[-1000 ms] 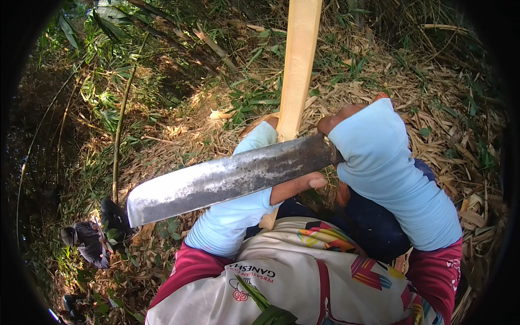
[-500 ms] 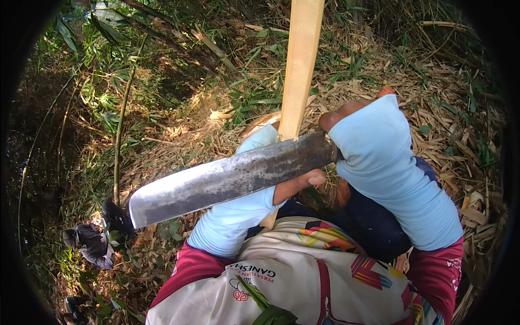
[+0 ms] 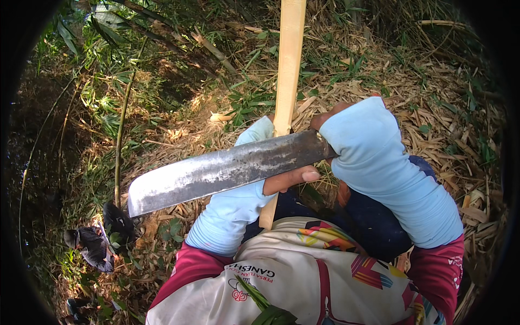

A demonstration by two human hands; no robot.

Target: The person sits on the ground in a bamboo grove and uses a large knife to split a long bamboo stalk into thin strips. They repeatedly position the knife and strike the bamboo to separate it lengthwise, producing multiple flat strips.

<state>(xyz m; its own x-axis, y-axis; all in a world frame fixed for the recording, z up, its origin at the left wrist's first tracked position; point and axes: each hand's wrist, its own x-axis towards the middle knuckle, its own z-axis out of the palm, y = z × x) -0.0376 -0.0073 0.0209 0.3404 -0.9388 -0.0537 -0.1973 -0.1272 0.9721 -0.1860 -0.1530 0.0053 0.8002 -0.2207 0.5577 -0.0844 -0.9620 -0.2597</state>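
My right hand (image 3: 349,125), in a light blue sleeve-like cover with the fingers bare, is closed round the handle of a machete (image 3: 233,169). The handle itself is hidden by the hand. The broad, dark-stained blade points left and lies across a pale split bamboo strip (image 3: 288,65). My left hand (image 3: 290,180), likewise covered in light blue, grips the strip beneath the blade. Its thumb shows below the blade, while most of the fingers are hidden. The strip runs from the top of the view toward my lap, and its lower end (image 3: 268,215) shows near my shirt.
Dry bamboo leaves and shavings (image 3: 346,97) cover the ground. A thin bamboo stem (image 3: 123,124) rises at the left. Another person (image 3: 95,246) is at the lower left, some way off. Green leaves (image 3: 271,311) lie against my shirt.
The bamboo strip's upper part has swung left and my left thumb has shifted slightly left. My right hand and the machete have moved a little left, the blade still across the strip.
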